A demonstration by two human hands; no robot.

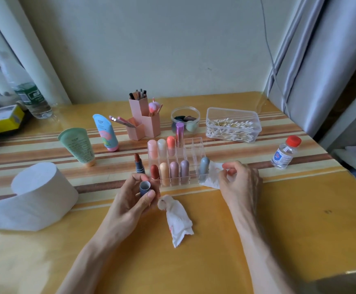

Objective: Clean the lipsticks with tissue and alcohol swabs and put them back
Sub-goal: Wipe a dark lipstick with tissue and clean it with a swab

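Note:
My left hand (138,195) holds a dark blue lipstick cap (145,187), its open end facing up. The matching open lipstick (138,164), brown-red bullet showing, stands upright on the table just left of the clear acrylic organizer (196,145). Several capped lipsticks stand in the organizer's slots, and a grey-blue one (204,170) is at its right end. My right hand (239,182) pinches a white tissue (212,177) lying right of the organizer. A crumpled, stained tissue (178,219) lies between my forearms.
A toilet paper roll (39,194) sits at the left. A box of cotton swabs (233,126) and a red-capped alcohol bottle (285,152) stand at the right. Behind the organizer are a pink brush holder (144,119), two tubes and a clear jar (185,118).

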